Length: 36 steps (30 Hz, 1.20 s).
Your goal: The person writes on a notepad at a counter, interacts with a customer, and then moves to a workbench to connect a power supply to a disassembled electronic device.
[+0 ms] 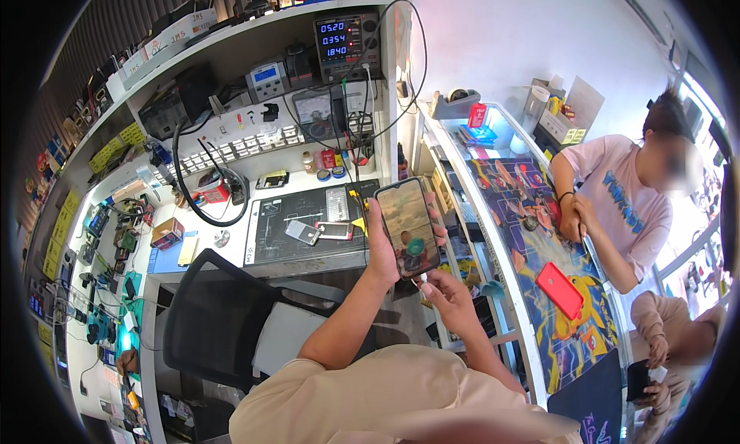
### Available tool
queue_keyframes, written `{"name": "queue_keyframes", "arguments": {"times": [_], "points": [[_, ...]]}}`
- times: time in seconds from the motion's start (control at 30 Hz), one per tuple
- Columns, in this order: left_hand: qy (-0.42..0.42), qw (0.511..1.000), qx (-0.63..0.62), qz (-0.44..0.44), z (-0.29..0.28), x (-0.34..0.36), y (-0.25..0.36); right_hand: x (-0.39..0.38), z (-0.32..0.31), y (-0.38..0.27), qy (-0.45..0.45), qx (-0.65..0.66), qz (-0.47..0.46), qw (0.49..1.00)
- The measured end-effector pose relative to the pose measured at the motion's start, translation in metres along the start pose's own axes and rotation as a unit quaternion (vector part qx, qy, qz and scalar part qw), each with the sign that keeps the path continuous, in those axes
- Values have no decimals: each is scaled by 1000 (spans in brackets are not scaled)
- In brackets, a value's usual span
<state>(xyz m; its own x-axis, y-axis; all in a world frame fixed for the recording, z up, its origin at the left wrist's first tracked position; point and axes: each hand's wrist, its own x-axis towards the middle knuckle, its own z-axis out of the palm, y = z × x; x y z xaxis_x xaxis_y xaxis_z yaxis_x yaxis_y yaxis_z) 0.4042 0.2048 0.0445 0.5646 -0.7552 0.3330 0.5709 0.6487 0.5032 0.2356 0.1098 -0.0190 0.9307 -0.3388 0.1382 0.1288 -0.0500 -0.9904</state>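
In the head view a smartphone with a lit screen is held upright in my left hand. The thumb lies along its left edge, and fingertips wrap round the right edge from behind. My right hand is closed at the phone's bottom edge. Between its thumb and fingers is a small white cable plug, which meets or nearly meets that edge; whether it sits in the port I cannot tell. A dark, blurred reflection shows on the screen.
A workbench mat with phone parts lies ahead left, below a lit power supply. An office chair stands at left. At right, a glass counter bears a red phone case; two people are beyond it.
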Motion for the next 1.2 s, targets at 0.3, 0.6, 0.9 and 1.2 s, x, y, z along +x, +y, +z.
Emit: {"name": "queue_keyframes", "arguments": {"times": [0.3, 0.6, 0.9, 1.2], "points": [[27, 999, -1, 17, -5, -13, 9, -1, 12, -4, -19, -3, 41, 999], [47, 998, 16, 23, -5, -22, 21, 0, 20, -12, -34, -75, -17, 996], [46, 999, -18, 21, -15, -27, 24, -1, 26, -8, -36, -70, -13, 997], [51, 998, -22, 26, -25, -28, 26, 1, 29, -9, -36, -85, -14, 996]]}}
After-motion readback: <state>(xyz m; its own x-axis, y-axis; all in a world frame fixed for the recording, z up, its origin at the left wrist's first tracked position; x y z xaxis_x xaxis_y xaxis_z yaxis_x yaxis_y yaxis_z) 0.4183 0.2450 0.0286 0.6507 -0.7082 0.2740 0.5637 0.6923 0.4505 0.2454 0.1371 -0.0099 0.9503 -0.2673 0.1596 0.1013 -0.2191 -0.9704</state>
